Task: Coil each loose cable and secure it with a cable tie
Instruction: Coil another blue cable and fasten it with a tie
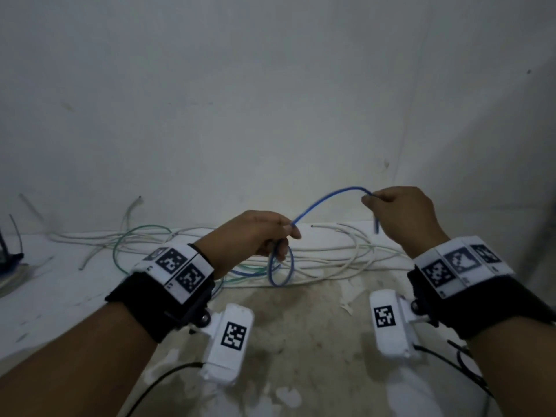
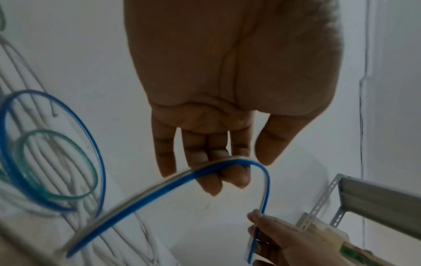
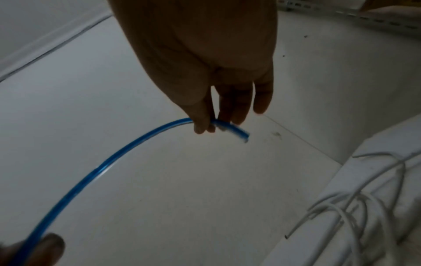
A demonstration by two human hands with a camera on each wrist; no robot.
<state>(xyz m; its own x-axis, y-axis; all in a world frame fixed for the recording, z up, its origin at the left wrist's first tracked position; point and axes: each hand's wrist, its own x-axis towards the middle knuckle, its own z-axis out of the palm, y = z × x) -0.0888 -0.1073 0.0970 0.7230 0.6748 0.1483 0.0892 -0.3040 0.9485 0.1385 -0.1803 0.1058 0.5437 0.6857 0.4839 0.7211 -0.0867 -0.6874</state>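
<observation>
A blue cable (image 1: 325, 197) arcs in the air between my two hands above the table. My left hand (image 1: 288, 233) grips it between thumb and fingers, and a small blue loop (image 1: 281, 270) hangs below that hand. In the left wrist view the blue cable (image 2: 227, 164) crosses the left fingertips (image 2: 214, 181). My right hand (image 1: 368, 198) pinches the cable close to its free end, which hangs down beside the palm. The right wrist view shows thumb and fingers (image 3: 201, 124) pinching the blue cable (image 3: 127, 149), with the short cut end (image 3: 242, 135) sticking out past them.
A tangle of white cables (image 1: 331, 254) and a green cable (image 1: 135, 233) lies along the back of the stained white table (image 1: 301, 326), against the wall. A dark object (image 1: 6, 254) sits at the left edge. A slotted metal shelf rail (image 2: 330, 198) stands to the right.
</observation>
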